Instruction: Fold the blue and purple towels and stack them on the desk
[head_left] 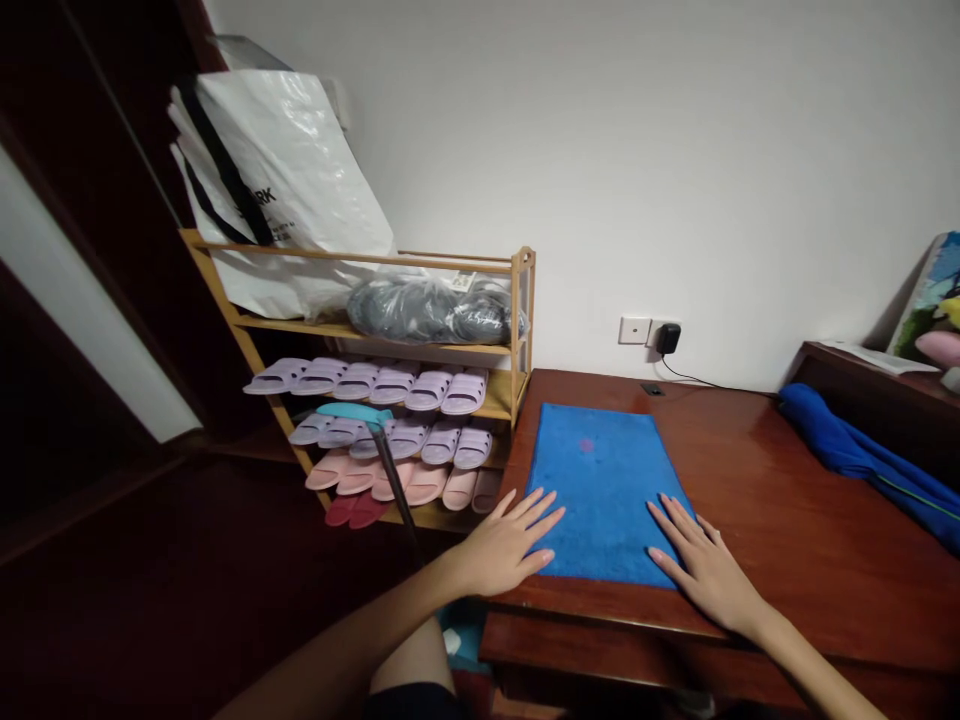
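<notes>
A blue cloth (607, 490) lies flat on the reddish-brown wooden desk (742, 470), with a small reddish mark near its far left part. My left hand (506, 545) rests on the cloth's near left edge, palm down with the fingers spread. On the opposite side, my right hand (701, 560) lies across the near right edge, its fingers stretched out over the cloth. Neither hand grips anything.
Left of the desk stands a wooden shoe rack (523, 330) with several slippers (431, 390), a large white bag (292, 160) and a plastic-wrapped grey bundle (435, 310). A long-handled tool (394, 475) leans before it. A black charger (667, 338) and blue fabric (847, 435) are behind and right.
</notes>
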